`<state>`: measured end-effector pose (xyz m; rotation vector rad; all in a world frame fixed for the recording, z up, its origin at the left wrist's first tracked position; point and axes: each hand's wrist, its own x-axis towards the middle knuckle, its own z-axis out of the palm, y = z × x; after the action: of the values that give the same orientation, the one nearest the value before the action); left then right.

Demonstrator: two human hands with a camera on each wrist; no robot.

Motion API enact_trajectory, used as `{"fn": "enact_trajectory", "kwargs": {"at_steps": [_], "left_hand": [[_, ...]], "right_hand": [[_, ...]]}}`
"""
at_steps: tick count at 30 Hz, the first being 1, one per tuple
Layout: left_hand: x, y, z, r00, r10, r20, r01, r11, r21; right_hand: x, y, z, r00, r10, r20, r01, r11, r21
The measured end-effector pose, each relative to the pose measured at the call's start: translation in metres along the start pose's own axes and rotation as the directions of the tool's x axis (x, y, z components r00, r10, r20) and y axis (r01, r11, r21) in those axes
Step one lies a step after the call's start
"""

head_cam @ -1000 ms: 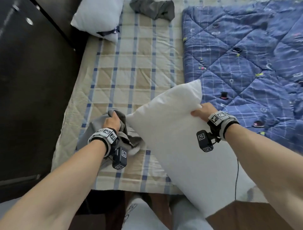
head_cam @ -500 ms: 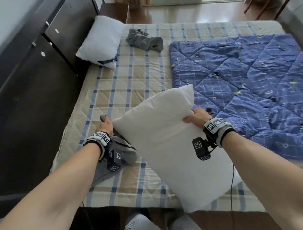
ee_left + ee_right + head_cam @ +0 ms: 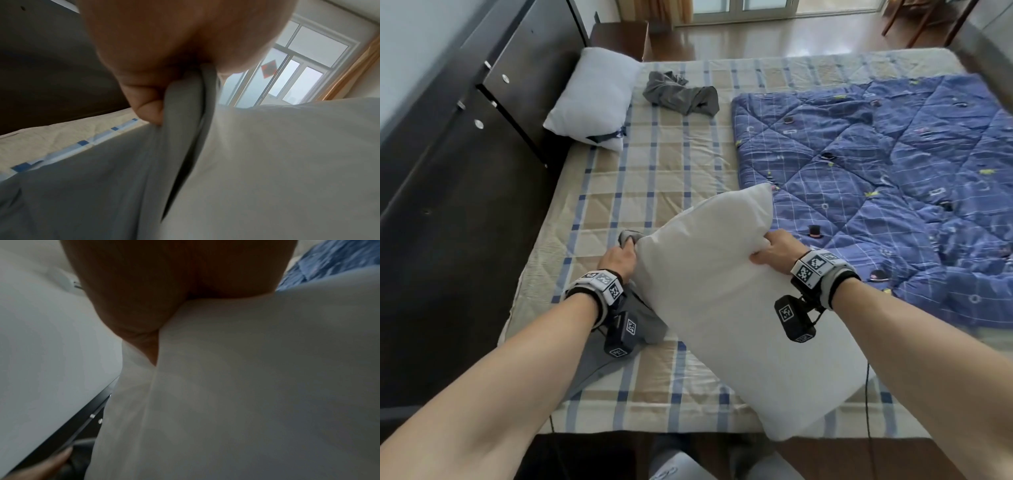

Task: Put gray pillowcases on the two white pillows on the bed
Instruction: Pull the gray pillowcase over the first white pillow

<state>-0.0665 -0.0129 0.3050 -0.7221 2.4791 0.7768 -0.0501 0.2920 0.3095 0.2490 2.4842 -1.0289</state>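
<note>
My right hand [image 3: 774,250] grips the right edge of a white pillow [image 3: 722,301] and holds it tilted above the near part of the bed; in the right wrist view the pillow [image 3: 246,386] fills the frame. My left hand [image 3: 621,255] pinches a bunched fold of a gray pillowcase [image 3: 643,322] right against the pillow's left corner. The left wrist view shows that pillowcase [image 3: 102,178] gripped between my fingers [image 3: 148,112], beside the pillow [image 3: 287,162]. A second white pillow [image 3: 595,99] lies by the headboard, with a second crumpled gray pillowcase [image 3: 681,92] to its right.
A blue quilted comforter [image 3: 887,178] covers the right half of the bed. The plaid mattress cover [image 3: 654,178] is bare between the pillows. A dark wooden headboard [image 3: 465,154] runs along the left side. Wooden floor and windows lie beyond the far end.
The pillow's left corner has moved up against my left hand and the pillowcase fold. My head view has lifted, now showing the whole bed and far floor.
</note>
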Motion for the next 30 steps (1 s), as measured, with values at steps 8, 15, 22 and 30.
{"fn": "enact_trajectory", "kwargs": {"at_steps": [8,15,22,30], "left_hand": [[-0.020,0.029,-0.011,0.974,0.227,0.008,-0.225,0.967,-0.122],[-0.052,0.043,-0.019,0.868,0.457,0.194,-0.418,0.884,-0.209],[-0.050,-0.010,-0.018,0.854,0.477,0.210,-0.407,0.862,-0.301],[-0.064,-0.013,-0.013,0.834,0.499,0.236,-0.404,0.843,-0.354]], "right_hand": [[-0.016,-0.049,0.052,0.958,-0.148,0.245,0.211,0.944,-0.253],[-0.023,-0.087,0.122,0.885,-0.240,0.400,0.387,0.855,-0.344],[-0.007,-0.095,0.129,0.917,-0.305,0.257,0.362,0.906,-0.218],[0.032,-0.094,0.112,0.962,-0.239,0.135,0.234,0.971,0.046]]}}
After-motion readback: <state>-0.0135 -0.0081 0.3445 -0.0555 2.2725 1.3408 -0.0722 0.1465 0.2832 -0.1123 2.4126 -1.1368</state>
